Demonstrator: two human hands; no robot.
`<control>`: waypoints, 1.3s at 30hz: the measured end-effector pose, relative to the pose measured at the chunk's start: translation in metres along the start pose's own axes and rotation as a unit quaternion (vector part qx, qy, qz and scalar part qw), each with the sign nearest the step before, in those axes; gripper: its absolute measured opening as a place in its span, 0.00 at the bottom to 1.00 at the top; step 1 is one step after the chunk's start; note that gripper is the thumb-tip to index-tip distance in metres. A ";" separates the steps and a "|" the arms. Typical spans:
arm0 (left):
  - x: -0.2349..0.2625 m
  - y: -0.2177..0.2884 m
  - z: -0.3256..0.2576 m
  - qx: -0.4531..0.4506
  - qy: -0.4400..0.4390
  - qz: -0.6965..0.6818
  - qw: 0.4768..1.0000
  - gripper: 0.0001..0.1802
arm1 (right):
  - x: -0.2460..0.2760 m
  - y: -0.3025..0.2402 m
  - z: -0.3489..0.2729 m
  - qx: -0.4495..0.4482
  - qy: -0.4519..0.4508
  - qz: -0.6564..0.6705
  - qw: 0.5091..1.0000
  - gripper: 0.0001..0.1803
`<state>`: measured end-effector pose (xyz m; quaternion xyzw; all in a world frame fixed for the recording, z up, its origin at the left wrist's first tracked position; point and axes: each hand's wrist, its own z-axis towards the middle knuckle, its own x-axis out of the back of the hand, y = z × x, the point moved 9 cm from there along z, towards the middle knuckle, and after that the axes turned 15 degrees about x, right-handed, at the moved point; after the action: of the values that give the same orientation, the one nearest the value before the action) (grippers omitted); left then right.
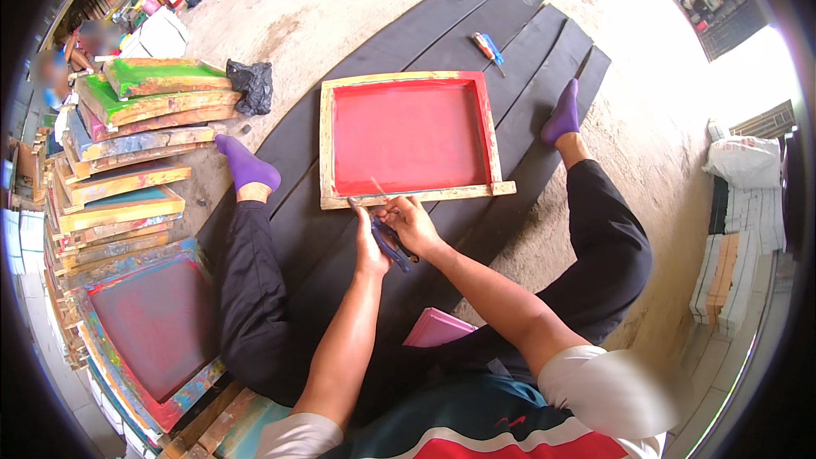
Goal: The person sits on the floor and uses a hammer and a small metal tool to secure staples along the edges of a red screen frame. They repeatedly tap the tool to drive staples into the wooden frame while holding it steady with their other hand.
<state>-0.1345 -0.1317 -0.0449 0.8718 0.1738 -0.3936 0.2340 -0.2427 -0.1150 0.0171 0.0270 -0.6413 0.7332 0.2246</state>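
Note:
A wooden screen-printing frame (328, 132) with red mesh (406, 136) lies flat on the black slatted surface in front of me. At its near edge, my left hand (371, 246) is closed around pliers with dark blue handles (393, 248), their tip close to the frame's wood. My right hand (411, 225) is beside it, fingers bent in a pinch and partly over the pliers. A thin, pale, stick-like piece (377, 185) sticks out from the right fingers over the frame's near rim; its kind is too small to tell.
A screwdriver with a blue and orange handle (488, 48) lies beyond the frame on the black boards (459, 21). Paint-stained frames (127, 204) are stacked at the left, with a black plastic bag (251, 87) nearby. A pink flat item (439, 328) lies between my legs. White blocks (733, 276) stand at the right.

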 end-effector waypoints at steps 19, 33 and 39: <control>-0.044 -0.091 -0.017 0.085 0.074 0.173 0.978 0.36 | 0.059 0.025 -0.106 -0.238 -0.049 0.250 0.937 0.30; -0.122 -0.057 -0.008 -0.338 0.208 0.759 0.516 0.14 | 0.120 0.035 -0.111 -0.294 0.024 0.428 0.854 0.19; -0.116 -0.044 0.013 -0.262 0.231 0.859 0.375 0.35 | 0.140 0.059 -0.128 -0.398 0.026 0.340 0.852 0.16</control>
<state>-0.2370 -0.1165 0.0245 0.5058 -0.5261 0.3005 0.6141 -0.3578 0.0433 -0.0146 -0.3033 -0.8415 0.4461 -0.0302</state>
